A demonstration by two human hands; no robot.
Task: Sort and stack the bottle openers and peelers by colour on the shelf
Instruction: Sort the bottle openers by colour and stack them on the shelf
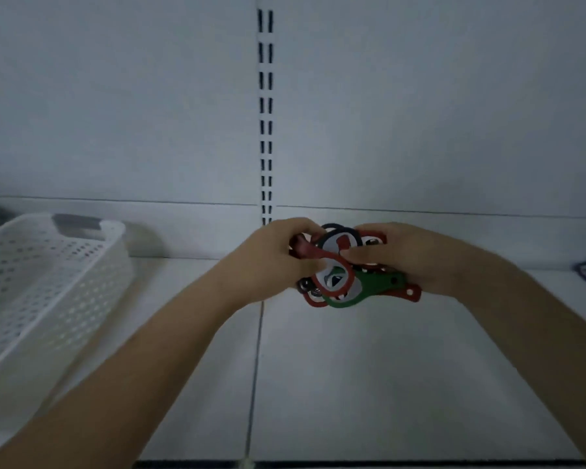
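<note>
Both my hands meet over the white shelf [352, 384], clutching a tangled bunch of openers and peelers [339, 265] just above its surface. My left hand [278, 262] has its fingers curled tight around the red pieces at the bunch's left side. My right hand [410, 258] wraps its fingers over the right side, where a green opener [369, 289] and a red handle [410, 292] poke out below. A white perforated basket [31, 282] sits on the shelf, well apart to my left.
</note>
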